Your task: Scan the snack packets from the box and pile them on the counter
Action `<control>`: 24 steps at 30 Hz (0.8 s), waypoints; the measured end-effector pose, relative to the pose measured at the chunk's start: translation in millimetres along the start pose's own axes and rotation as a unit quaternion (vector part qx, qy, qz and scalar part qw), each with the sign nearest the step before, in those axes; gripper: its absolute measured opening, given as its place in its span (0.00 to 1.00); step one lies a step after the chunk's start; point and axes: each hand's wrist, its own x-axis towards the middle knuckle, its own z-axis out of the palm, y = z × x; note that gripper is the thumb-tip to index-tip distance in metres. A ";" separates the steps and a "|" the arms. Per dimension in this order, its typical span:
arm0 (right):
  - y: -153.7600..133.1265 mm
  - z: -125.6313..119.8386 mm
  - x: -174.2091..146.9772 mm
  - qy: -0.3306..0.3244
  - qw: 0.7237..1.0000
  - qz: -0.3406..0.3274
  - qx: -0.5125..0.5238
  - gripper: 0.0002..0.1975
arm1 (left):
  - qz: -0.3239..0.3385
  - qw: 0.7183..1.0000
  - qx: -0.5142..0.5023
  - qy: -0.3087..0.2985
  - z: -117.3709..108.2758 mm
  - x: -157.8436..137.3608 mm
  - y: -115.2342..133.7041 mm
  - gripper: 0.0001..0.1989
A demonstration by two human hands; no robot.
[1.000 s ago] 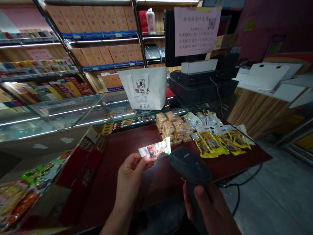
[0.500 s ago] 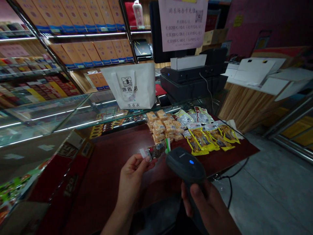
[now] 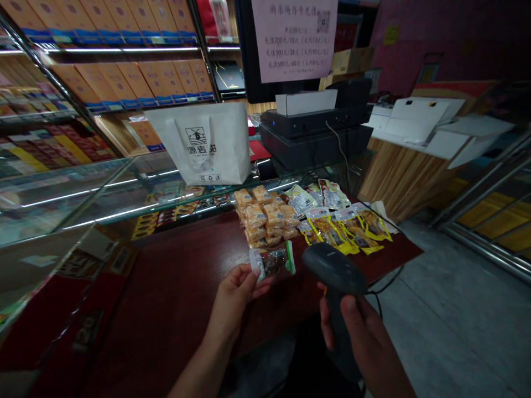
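My left hand (image 3: 243,287) pinches one end of a small clear snack packet (image 3: 274,261) with dark contents and a green strip at its far end. It is held above the dark red tabletop (image 3: 186,287). My right hand (image 3: 360,331) is wrapped round the handle of a black barcode scanner (image 3: 336,271), whose head is just right of the packet and apart from it. Behind the packet sits a pile of wrapped orange-beige snacks (image 3: 265,215). To their right lie several yellow-edged snack packets (image 3: 344,229) and, further back, silvery-green packets (image 3: 301,200).
A white paper bag (image 3: 207,143) stands on the glass counter (image 3: 124,188). A cash register (image 3: 311,138) with a pink sign (image 3: 294,41) is at the back. A red carton (image 3: 62,309) stands at left. The scanner's cable (image 3: 390,284) hangs off the table's right side.
The packet in my left hand has turned so its flat face shows more. The scanner has moved slightly right, away from the packet, and its blue light no longer shows. The view has shifted.
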 end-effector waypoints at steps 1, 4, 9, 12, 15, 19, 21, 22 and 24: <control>0.9 -5.1 1.8 0.022 1.000 0.008 0.012 0.28 | -0.020 1.000 0.000 -0.005 2.9 3.7 -3.0 0.16; 2.5 -17.3 4.8 0.064 0.996 0.017 0.060 0.27 | -0.064 0.998 -0.004 -0.013 13.7 14.5 -11.4 0.10; 1.9 -23.0 1.6 0.081 0.994 0.012 0.072 0.29 | -0.104 0.993 -0.047 -0.033 31.8 29.5 -21.0 0.07; 4.7 -22.8 -0.7 0.073 0.995 0.026 0.061 0.29 | -0.115 0.991 -0.059 -0.046 40.2 35.7 -21.9 0.07; 8.4 -21.9 -1.0 0.057 0.996 0.028 0.060 0.29 | -0.116 0.990 -0.030 -0.069 45.1 41.9 -19.9 0.06; 10.2 -12.7 -3.3 0.045 0.997 0.045 0.050 0.31 | -0.104 0.983 0.108 -0.106 36.3 42.6 -18.2 0.08; 12.1 -2.2 -6.2 0.033 0.996 0.076 0.035 0.33 | -0.052 0.971 0.210 -0.097 20.9 30.6 -16.1 0.14; 14.2 4.5 -7.4 0.026 0.995 0.093 0.034 0.34 | -0.011 0.962 0.259 -0.085 10.7 20.1 -13.4 0.17; 21.4 20.0 -8.6 0.002 0.991 0.127 0.040 0.34 | 0.084 0.935 0.339 -0.056 -12.5 -9.0 -3.3 0.20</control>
